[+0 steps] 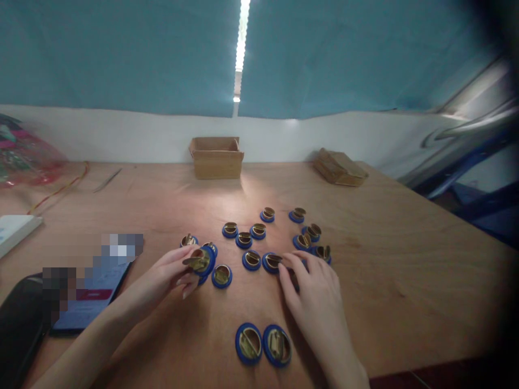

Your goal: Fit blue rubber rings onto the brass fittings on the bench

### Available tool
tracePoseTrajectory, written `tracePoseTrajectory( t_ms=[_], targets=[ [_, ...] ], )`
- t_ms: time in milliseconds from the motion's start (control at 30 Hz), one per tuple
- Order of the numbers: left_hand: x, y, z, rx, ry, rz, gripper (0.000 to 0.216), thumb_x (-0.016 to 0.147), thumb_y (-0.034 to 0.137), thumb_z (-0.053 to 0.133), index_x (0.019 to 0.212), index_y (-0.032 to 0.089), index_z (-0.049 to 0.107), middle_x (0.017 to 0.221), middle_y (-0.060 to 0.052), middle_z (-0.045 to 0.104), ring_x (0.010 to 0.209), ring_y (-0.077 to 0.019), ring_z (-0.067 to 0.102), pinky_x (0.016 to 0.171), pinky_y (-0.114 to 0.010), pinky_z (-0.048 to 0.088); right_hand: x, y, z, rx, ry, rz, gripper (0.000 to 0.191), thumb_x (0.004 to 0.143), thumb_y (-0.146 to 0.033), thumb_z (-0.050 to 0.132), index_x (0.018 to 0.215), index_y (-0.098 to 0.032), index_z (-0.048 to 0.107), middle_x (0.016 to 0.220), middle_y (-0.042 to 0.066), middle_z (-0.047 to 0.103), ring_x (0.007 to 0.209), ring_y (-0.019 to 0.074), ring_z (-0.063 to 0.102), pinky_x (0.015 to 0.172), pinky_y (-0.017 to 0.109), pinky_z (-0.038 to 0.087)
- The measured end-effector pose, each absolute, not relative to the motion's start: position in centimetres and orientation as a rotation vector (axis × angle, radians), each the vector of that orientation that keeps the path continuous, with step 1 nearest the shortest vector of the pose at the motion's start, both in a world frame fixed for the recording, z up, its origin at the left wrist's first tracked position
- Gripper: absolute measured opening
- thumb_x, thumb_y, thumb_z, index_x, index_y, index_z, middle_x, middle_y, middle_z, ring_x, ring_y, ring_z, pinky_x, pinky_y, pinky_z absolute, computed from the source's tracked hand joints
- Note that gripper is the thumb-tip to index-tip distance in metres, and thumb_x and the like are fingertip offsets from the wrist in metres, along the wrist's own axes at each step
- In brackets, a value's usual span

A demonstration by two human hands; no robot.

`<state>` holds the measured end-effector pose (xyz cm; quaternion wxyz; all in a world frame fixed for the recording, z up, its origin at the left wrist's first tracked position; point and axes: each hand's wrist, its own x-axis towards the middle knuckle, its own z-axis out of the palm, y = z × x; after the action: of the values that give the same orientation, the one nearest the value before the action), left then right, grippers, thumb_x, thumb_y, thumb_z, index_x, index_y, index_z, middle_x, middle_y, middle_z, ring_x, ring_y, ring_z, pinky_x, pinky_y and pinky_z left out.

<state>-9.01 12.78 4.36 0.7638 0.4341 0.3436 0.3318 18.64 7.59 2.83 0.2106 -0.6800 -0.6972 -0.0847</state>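
Note:
Raised a little above the table, my left hand (172,273) pinches a round blue-rimmed piece (208,260) with a gold metal inside and a tilted half-disc flap. Another blue rim shows just below it, partly hidden. My right hand (314,286) rests low over the table with its fingers curled round a similar piece, mostly hidden beneath them. Beside its fingertips lies a blue-rimmed gold piece (271,262). Several more lie spread between and beyond the hands, among them one piece (221,276) near my left hand. Two pieces, a left one (248,343) and a right one (277,346), sit side by side in front.
An open cardboard box (218,165) stands at the back, with a brown cardboard packet (339,167) to its right. At left lie a phone (91,302), a black object (22,319) and a white object (16,229). A clear plastic bag (26,154) is behind them.

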Motion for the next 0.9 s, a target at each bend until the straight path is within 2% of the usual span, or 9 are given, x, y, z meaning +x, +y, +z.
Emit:
tracePoseTrajectory(
  t_ms=[167,300,567,767,900],
  targets=[
    [-8.9,12.7,4.5,0.945,0.746,0.7,0.025,0.089,0.037,0.06,0.076,0.018,0.05,0.056,0.009,0.029,0.048,-0.0075,0.025,0.048,-0.019,0.031,17.6,6.9,2.0,-1.878,-1.94,-0.154,0.021,0.093,-0.024,0.046,0.103,-0.014,0.062,0.102,0.014,0.068,0.097,0.0319,0.062,0.095,0.056,0.044],
    [-8.8,12.8,4.4,0.949,0.76,0.695,0.025,0.088,0.037,0.059,0.076,0.018,0.049,0.056,0.009,0.028,0.048,-0.0074,0.024,0.047,-0.019,0.03,16.3,6.5,1.7,-1.82,-1.913,0.02,0.022,0.095,-0.023,0.043,0.108,-0.013,0.058,0.104,0.016,0.067,0.099,0.0308,0.064,0.088,0.048,0.053],
    [-8.8,12.8,4.7,0.985,0.814,0.691,0.027,0.088,0.039,0.059,0.074,0.018,0.048,0.056,0.01,0.029,0.048,-0.0073,0.025,0.047,-0.019,0.03,15.6,6.3,2.5,-1.623,-1.967,0.234,0.033,0.097,-0.019,0.041,0.128,-0.018,0.051,0.127,0.011,0.063,0.118,0.0264,0.06,0.1,0.046,0.051],
    [-8.5,12.5,4.5,1.091,0.927,0.709,0.032,0.09,0.048,0.056,0.082,0.018,0.052,0.061,0.007,0.038,0.052,-0.0088,0.036,0.05,-0.021,0.033,16.6,6.0,3.1,-1.577,-1.878,0.183,0.027,0.096,-0.019,0.045,0.122,-0.02,0.055,0.118,0.01,0.065,0.111,0.0249,0.062,0.096,0.044,0.052],
    [-8.1,11.8,4.4,1.349,1.093,0.756,0.035,0.096,0.052,0.043,0.087,0.019,0.051,0.065,0.005,0.042,0.055,-0.0114,0.042,0.052,-0.024,0.036,17.5,5.2,2.5,-1.571,-1.771,0.06,0.02,0.096,-0.02,0.047,0.111,-0.019,0.06,0.107,0.009,0.068,0.1,0.0238,0.065,0.089,0.04,0.054]
  ],
)
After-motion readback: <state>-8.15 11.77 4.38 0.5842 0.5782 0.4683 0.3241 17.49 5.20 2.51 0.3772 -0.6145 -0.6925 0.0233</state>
